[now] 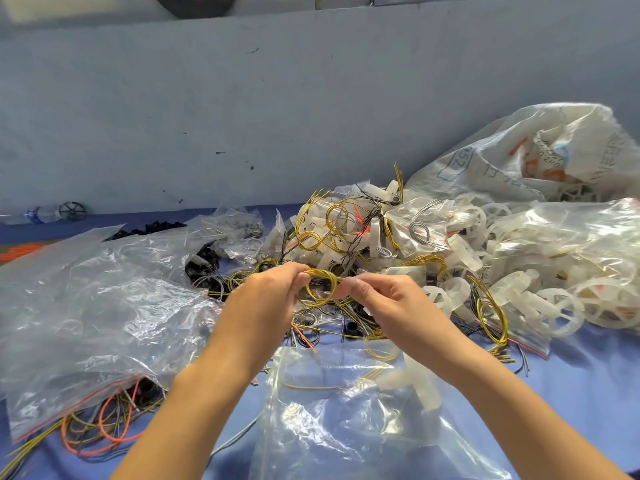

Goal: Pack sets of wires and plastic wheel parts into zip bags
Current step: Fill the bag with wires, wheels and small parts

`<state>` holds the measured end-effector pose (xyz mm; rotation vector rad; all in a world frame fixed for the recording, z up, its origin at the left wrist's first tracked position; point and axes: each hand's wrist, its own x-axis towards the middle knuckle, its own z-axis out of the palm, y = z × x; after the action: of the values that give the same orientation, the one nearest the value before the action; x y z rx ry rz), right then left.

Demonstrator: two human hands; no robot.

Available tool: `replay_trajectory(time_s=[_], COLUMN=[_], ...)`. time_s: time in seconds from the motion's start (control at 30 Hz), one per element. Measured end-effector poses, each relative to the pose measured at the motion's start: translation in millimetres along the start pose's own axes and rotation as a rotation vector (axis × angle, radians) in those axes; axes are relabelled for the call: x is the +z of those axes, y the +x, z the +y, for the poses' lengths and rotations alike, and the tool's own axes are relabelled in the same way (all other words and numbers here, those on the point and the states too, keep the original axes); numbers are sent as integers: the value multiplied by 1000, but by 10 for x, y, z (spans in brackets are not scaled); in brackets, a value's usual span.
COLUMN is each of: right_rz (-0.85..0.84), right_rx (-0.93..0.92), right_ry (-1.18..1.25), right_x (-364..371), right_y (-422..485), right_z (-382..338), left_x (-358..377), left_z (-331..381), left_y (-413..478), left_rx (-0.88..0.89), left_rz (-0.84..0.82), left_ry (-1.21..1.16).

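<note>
Coil of yellow wire point(320, 289) held over the blue tabletop point(571, 393).
The left hand point(273, 292) and right hand point(384, 299) each have their grip clamped on opposite sides of the coil. A clear zip bag point(346, 427) lies just below, with white plastic wheels point(554, 306) heaped at the right.

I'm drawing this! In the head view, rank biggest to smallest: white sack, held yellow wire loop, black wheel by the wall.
1. white sack
2. yellow wire loop
3. black wheel, only slightly smaller; it lies farther away, so real size is unsure.

A clear plastic bottle with a blue label point(41, 214) lies far left on the blue tabletop point(585, 393), by the blue-grey wall point(277, 98); a printed white woven sack point(498, 164) sits right.
</note>
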<state>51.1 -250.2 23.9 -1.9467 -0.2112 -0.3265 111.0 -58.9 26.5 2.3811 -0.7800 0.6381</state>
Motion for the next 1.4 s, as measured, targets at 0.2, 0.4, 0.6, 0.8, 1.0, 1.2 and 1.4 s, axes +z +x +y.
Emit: replay_trajectory(time_s=[0.2, 0.4, 0.6, 0.8, 1.0, 1.2, 1.4], right_rz=[14, -141, -48, -5, -52, -172, -109], right_rx=[-1, -26, -55, 36, 80, 174, 169], right_ry=[-11, 87, 210, 385, 257, 198, -24], right_x=[-13, 223, 309, 199, 178, 217, 236], right_y=[12, 11, 54, 80, 64, 102, 140], right_z=[19, -21, -52, -58, -16, 12, 25], left_x=[-40, 60, 128, 103, 88, 28, -179], left_z=[-106, 218, 323, 211, 49, -160, -554], left_y=[-16, 12, -20, -91, -165, -258, -337], left_rx=[-3, -233, -240, -88, -93, -103, -246], left_rz=[114, 175, 58, -78, -128, -254, -261], left_ry=[59, -719, -904, -616, -597, -585, -260])
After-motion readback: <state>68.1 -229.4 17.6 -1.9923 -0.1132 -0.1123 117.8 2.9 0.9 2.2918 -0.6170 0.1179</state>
